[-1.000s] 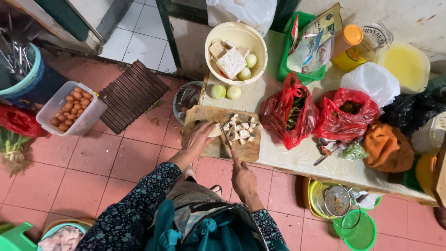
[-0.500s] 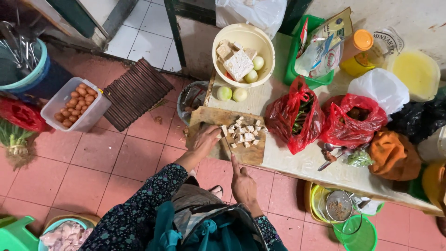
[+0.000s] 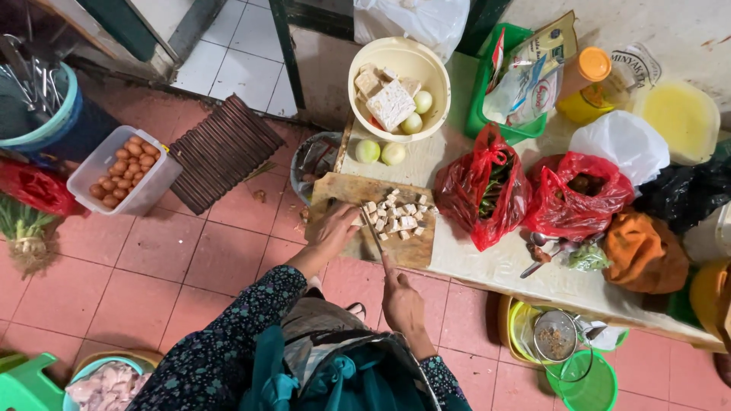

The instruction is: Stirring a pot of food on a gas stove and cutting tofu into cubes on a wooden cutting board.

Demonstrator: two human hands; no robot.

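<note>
Little has shifted: left hand still presses flat on the cutting board while right hand stays clamped around a knife beside pale cubes.

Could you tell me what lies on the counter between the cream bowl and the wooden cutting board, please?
In the head view, two pale green round fruits lie side by side between the cream bowl and the cutting board.

1 view only: head-worn camera, high above the work, looking almost straight down. The wearer's torso and both forearms enter from the bottom edge. The counter runs diagonally from top centre to lower right, at about arm's length; the wooden cutting board sits near frame centre. The red tiled floor fills the left half, farther off.
</note>
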